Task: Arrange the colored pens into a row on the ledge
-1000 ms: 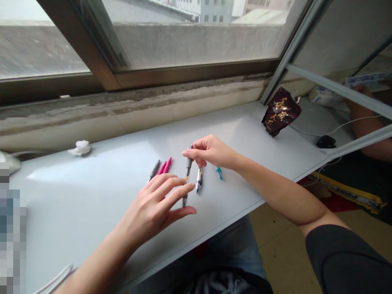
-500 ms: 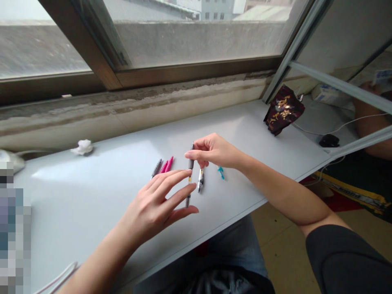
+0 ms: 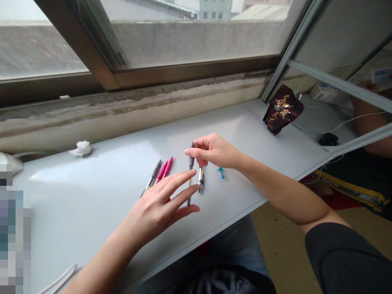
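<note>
My right hand (image 3: pixel 212 150) pinches a grey-gripped pen (image 3: pixel 191 162) near its upper end, between thumb and fingers. The pen points down toward the desk's front edge. Around its lower part my left hand (image 3: pixel 163 200) is spread, thumb and fingers apart; whether a fingertip touches the pen, I cannot tell. Just right of it lies a clear pen with a black clip (image 3: pixel 201 181), partly covered by my right fingers. A small turquoise object (image 3: pixel 221 173) is beneath my right wrist. Beyond my left hand lie a grey pen (image 3: pixel 155 169) and two pink pens (image 3: pixel 168 166), their lower ends partly hidden.
The light grey desk (image 3: pixel 92 212) runs along a window sill. Crumpled white tissue (image 3: pixel 82 148) lies at the back left. A dark packet with gold lettering (image 3: pixel 283 109) stands by the metal frame (image 3: pixel 337 83) at right. A white cable (image 3: pixel 61 279) is front left.
My left hand has shifted slightly, and more of the grey pen beyond it shows. The held pen has tilted a little in my right hand, which stays in place.
</note>
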`<state>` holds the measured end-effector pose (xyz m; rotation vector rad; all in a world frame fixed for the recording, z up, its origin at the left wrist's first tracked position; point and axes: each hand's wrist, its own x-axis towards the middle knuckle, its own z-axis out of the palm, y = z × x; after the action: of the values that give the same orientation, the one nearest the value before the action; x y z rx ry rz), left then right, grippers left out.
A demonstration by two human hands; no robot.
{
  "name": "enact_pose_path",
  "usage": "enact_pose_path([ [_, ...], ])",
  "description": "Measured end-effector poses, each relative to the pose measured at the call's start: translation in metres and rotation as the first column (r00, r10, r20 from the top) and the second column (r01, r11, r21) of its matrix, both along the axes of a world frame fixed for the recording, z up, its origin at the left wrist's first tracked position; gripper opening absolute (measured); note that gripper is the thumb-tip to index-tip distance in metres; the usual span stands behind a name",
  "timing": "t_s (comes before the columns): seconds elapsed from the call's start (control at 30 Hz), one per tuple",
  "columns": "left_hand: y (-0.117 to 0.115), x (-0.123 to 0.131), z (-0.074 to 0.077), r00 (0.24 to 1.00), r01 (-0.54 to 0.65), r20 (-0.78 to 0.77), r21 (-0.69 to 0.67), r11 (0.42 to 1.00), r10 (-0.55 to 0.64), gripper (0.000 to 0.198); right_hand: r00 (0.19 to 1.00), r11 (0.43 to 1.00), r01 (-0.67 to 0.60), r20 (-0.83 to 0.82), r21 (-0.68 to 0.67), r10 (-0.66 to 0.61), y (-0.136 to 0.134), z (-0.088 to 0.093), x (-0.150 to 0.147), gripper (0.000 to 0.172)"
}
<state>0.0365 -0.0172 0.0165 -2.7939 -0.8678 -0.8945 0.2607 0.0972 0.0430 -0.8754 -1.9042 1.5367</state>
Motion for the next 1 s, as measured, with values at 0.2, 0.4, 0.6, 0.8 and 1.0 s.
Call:
enact_pose_path([
  [0.2, 0.005, -0.003, -0.001, 0.999, 0.023, 0.038, -0.033, 0.999, -0.021, 0.027, 1.000, 0.998, 0.000, -0.024, -0.055, -0.001, 0.004, -0.007, -0.003, 0.046],
  [0.4, 0.009, -0.006, -0.001, 0.999, 0.043, 0.036, -0.070, 0.997, -0.040, 0.031, 1.000, 0.999, -0.009, -0.025, -0.050, 0.007, 0.006, -0.006, -0.001, 0.047],
  [0.6, 0.007, -0.005, -0.002, 0.998, 0.051, 0.028, -0.049, 0.997, -0.049, 0.030, 0.998, 0.996, -0.052, -0.025, -0.066, 0.051, 0.007, -0.008, -0.001, 0.047],
  [0.8, 0.010, -0.005, -0.005, 0.998, 0.043, 0.042, -0.094, 0.995, -0.039, 0.018, 0.999, 0.995, -0.031, -0.033, -0.098, 0.028, 0.012, -0.009, 0.000, 0.045],
  [1.0, 0.012, -0.001, -0.005, 0.993, 0.101, 0.071, -0.084, 0.991, -0.095, 0.015, 0.998, 0.983, -0.060, -0.029, -0.173, 0.056, 0.013, -0.013, -0.001, 0.043],
])
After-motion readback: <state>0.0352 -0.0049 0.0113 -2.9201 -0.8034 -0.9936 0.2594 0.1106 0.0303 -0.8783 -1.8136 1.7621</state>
